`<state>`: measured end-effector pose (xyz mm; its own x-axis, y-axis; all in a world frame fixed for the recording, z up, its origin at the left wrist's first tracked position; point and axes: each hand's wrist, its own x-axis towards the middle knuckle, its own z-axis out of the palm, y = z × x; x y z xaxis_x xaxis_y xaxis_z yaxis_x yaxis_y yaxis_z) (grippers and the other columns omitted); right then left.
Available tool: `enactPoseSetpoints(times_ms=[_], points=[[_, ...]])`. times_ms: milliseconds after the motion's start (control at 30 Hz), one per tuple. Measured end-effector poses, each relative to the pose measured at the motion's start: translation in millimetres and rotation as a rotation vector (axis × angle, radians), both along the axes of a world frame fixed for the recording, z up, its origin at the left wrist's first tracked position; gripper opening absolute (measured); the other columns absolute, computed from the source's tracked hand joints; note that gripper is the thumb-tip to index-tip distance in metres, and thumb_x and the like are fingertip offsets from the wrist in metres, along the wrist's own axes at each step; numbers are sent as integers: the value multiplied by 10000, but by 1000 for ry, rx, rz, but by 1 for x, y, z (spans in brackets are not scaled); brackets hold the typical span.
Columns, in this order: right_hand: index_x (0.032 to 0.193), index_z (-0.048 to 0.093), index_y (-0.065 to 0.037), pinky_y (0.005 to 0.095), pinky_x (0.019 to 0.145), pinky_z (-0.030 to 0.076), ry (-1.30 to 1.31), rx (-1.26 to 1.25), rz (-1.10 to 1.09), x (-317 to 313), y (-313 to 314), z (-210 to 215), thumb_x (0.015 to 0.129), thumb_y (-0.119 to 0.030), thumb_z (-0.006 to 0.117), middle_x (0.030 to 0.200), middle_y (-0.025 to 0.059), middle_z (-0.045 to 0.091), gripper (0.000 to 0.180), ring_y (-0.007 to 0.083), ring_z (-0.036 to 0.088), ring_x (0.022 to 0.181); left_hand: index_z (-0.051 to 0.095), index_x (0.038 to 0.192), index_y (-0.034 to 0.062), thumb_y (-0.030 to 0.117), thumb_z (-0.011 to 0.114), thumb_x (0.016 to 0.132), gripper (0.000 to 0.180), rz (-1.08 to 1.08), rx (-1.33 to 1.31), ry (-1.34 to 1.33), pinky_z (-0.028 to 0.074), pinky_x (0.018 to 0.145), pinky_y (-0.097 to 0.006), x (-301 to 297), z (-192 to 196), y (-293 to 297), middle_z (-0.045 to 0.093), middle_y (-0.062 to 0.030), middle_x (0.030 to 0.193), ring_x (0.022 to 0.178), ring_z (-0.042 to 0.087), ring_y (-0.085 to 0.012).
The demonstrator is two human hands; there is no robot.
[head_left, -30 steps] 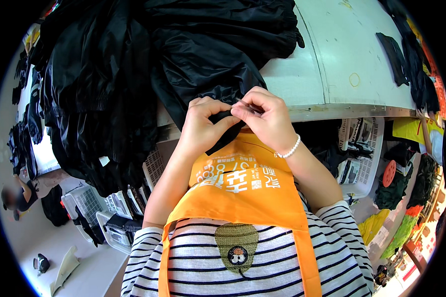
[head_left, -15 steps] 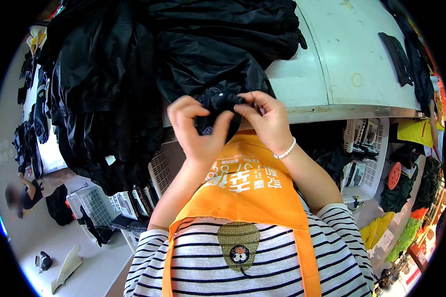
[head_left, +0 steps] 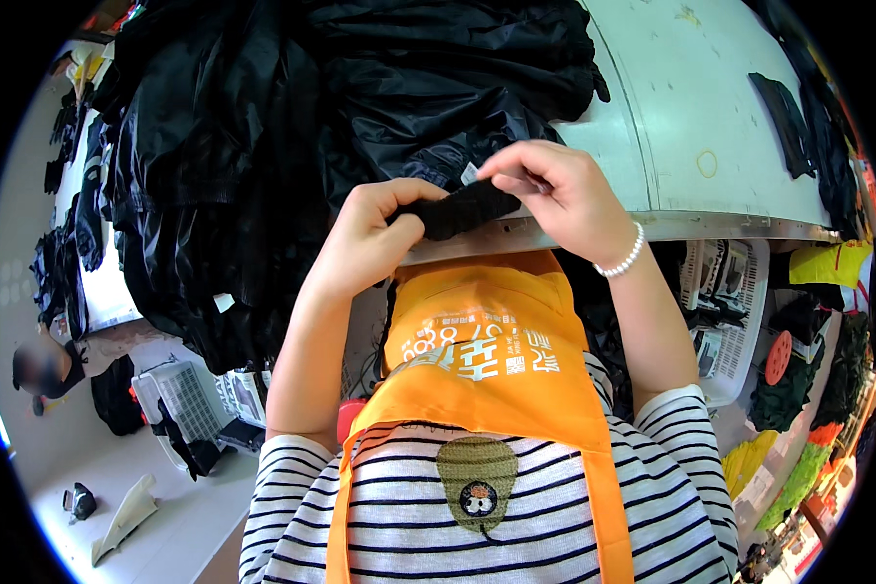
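Note:
A black, shiny garment (head_left: 428, 112) lies on the worktable, its gathered band (head_left: 465, 209) drawn out level over the table's near edge. My left hand (head_left: 368, 234) is closed on the left end of this band, thumb and fingers pinching it. At the other end, my right hand (head_left: 569, 195), with a white beaded bracelet at the wrist, has its fingers bent round the fabric; the fingertips are partly hidden. Between the hands, just behind the band, a small white label (head_left: 469, 174) sticks up.
A big heap of black garments (head_left: 214, 185) hangs over the table's left front. The pale tabletop (head_left: 691, 107) has a metal edge. White baskets (head_left: 745, 331) stand below at right, another basket (head_left: 185, 399) at lower left. A person (head_left: 54, 365) is at far left.
The bunched fabric is now stretched into a straight band. My hands have moved apart, the right one to the right. The white label has come into sight.

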<state>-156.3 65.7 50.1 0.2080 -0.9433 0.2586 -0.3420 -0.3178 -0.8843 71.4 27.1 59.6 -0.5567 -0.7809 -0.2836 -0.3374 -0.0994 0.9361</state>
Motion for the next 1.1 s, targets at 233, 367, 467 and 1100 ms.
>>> enactPoseSetpoints(times_ms=[233,367,467,1100], points=[[955,620,-15,205,648,448,-269,1,-47,28,-36,-18,886,-42,578,832,55,664,85,69,558,685,614,962,-43,13,591,839,137,-101,-265,311,414,798,-234,-5,-12,-3,587,-60,1015,896,509,-94],[1000,604,-24,220,659,456,-396,-36,-265,48,-33,-41,942,-160,530,795,61,634,165,82,582,705,639,915,-45,-1,623,823,103,21,-433,310,409,830,-246,-22,-11,-1,521,-79,1136,965,493,-131],[1016,614,-34,222,665,470,-619,111,-279,48,-23,-49,982,-240,482,882,42,645,247,97,600,717,648,917,-52,-14,636,802,121,58,-310,396,411,829,-251,-24,-20,-1,531,-68,1070,954,504,-138],[914,665,-33,179,579,364,-540,317,-291,6,6,-11,907,-163,614,771,-33,567,140,33,458,635,642,934,-62,10,637,841,118,176,-234,379,414,714,-202,-38,-39,0,556,-66,985,845,511,-104]])
